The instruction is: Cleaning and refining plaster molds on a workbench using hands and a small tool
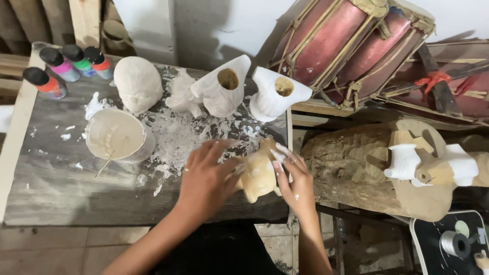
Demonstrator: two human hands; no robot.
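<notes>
My left hand (pixel 206 178) and my right hand (pixel 295 181) close around a small tan carved figure (pixel 257 175) at the near edge of a grey wooden table (pixel 56 178). White paste smears my fingers. The left hand covers the figure's left side and the right hand grips its right side. Just to the left stands a clear cup of white paste (pixel 118 135) with a stick in it. White splatter covers the tabletop around it.
White-coated figures stand at the back: a rounded head (pixel 137 84), a small animal (pixel 182 94) and two hollow pieces (pixel 224 86), (pixel 277 94). Several paint bottles (pixel 66 69) sit far left. Red drums (pixel 351 43), a carved log (pixel 356 163) and a half-white figure (pixel 433 165) lie right.
</notes>
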